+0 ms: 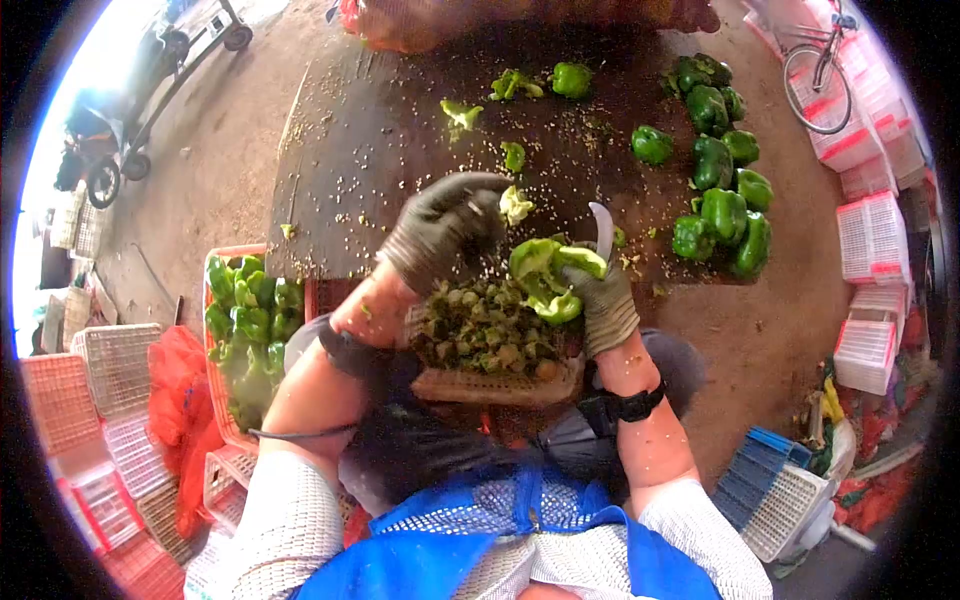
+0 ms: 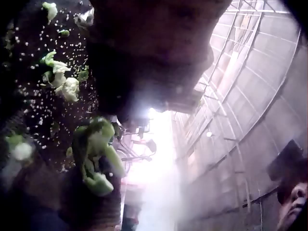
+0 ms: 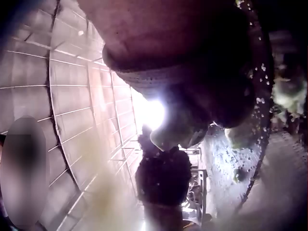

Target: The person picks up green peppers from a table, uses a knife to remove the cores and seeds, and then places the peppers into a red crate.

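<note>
My gloved left hand (image 1: 445, 225) is blurred over the table's near edge, its fingers curled. A pale pepper core (image 1: 515, 206) shows at its fingertips, pinched there. My gloved right hand (image 1: 608, 305) holds a cut-open green bell pepper (image 1: 545, 278), its pale inside showing. A curved knife blade (image 1: 603, 230) sticks up from the same hand. The opened pepper (image 2: 98, 156) also shows in the left wrist view. Below both hands, a basket (image 1: 480, 388) of pepper stems and cores sits at my lap. My left hand (image 3: 163, 178) appears dark in the right wrist view.
Whole green peppers (image 1: 722, 215) line the table's right side. Seeds and pale scraps (image 1: 461, 114) are scattered across the dark table (image 1: 370, 150). An orange crate (image 1: 212, 345) of peppers stands at left. A full sack (image 1: 440, 25) lies at the far edge. Stacked crates (image 1: 865, 240) stand at right.
</note>
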Demonstrator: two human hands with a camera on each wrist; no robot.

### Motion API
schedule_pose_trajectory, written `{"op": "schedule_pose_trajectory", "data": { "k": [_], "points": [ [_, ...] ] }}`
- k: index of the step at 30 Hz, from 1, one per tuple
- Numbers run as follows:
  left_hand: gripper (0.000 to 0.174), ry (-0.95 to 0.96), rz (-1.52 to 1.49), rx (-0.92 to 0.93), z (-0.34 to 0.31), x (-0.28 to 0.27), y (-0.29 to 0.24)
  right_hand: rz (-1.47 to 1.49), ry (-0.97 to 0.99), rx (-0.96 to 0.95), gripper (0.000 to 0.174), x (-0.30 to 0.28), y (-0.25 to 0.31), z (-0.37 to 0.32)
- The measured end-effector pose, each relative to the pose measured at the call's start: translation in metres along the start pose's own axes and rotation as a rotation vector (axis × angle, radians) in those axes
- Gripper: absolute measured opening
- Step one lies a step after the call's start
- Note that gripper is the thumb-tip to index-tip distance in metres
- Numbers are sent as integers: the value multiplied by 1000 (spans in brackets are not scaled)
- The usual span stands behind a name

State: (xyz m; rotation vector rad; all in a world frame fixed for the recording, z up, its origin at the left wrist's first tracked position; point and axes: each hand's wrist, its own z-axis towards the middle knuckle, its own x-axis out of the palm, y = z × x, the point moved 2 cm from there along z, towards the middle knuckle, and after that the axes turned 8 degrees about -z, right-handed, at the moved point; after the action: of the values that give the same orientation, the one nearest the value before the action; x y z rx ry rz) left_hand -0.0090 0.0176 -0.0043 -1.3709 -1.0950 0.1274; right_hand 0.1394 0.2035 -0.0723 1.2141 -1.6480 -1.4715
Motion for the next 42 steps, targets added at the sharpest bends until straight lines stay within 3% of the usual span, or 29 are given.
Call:
{"op": "schedule_pose_trajectory", "data": {
  "k": [2,4,7,9,11,13,14,15,16,17,19,21,24,25,27,30,31,33,34,35,36,42],
  "points": [
    [27,-132,-89,11,-11,-23,1,180,-4,34,29,-5,8,-12],
    [19,-210,-238,29,-26,-24,3,142,-25,47,38,-10,28,-24],
    [22,-233,-430,-311,-72,9,-4,-51,-44,-96,74,1,72,-44],
    [26,-148,-678,-338,-115,40,-6,-138,-3,-241,95,38,123,-65],
    [29,64,-520,137,-115,15,32,-260,100,-330,91,77,139,-78],
    [26,-106,-548,227,-153,17,11,-362,186,-413,81,122,150,-92],
    [23,-176,-632,258,-165,8,12,-386,219,-470,66,136,140,-95],
    [21,-221,-724,279,-178,-1,13,-148,348,-351,59,158,148,-109],
    [18,-398,-705,292,-213,-8,-10,-201,397,-366,63,177,153,-121],
    [18,-530,-347,378,-233,-26,-21,-259,423,-384,67,186,159,-126],
    [15,-203,-571,609,-263,-90,-14,-157,553,-287,71,203,153,-132],
    [9,-846,-599,711,-316,-135,-22,-195,537,-340,72,208,159,-131],
    [11,-1234,-185,713,-398,-256,-7,-258,532,-223,63,187,124,-104],
    [12,-1398,-47,695,-421,-286,-6,-282,532,-241,61,178,105,-93],
    [16,-1599,448,639,-457,-344,-11,-321,468,-83,51,174,100,-92],
    [43,-1570,1015,180,-463,-408,-24,-322,433,167,44,162,88,-87],
    [52,-1549,1193,97,-450,-430,-6,-340,426,237,42,161,89,-85],
    [71,-1463,1555,-63,-408,-471,44,-342,437,189,42,152,71,-71],
    [77,-1567,1584,-148,-391,-474,62,-329,445,74,44,140,47,-55],
    [82,-1654,1613,-226,-372,-473,76,-290,435,132,54,139,55,-58],
    [81,-1694,1321,-314,-360,-474,73,-251,421,190,64,139,62,-61],
    [78,-1469,1441,-526,-369,-500,58,-192,251,124,51,160,141,-80]
  ]
}}
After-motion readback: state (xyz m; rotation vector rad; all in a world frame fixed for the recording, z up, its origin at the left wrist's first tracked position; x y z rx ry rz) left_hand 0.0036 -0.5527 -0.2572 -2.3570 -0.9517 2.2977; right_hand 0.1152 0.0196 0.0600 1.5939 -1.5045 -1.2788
